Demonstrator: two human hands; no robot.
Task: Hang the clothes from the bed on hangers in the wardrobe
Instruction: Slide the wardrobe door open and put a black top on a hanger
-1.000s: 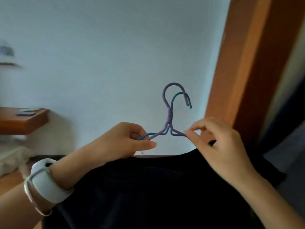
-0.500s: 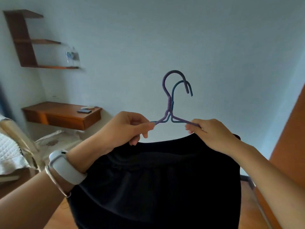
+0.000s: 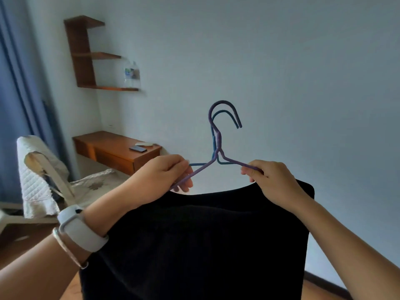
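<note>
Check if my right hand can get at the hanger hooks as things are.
Probably yes: the hooks stand bare just up-left of the right hand, nothing between, but that hand is pinching the hanger's arm.

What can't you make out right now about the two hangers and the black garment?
Head view, the only one:
1. Outer ends of the purple hanger and blue hanger: covered by the left hand, right hand and black garment, so whether either is inside the garment is unclear.
2. Garment's lower part: cut off by the bottom edge.
3. The wardrobe: outside the frame.
</note>
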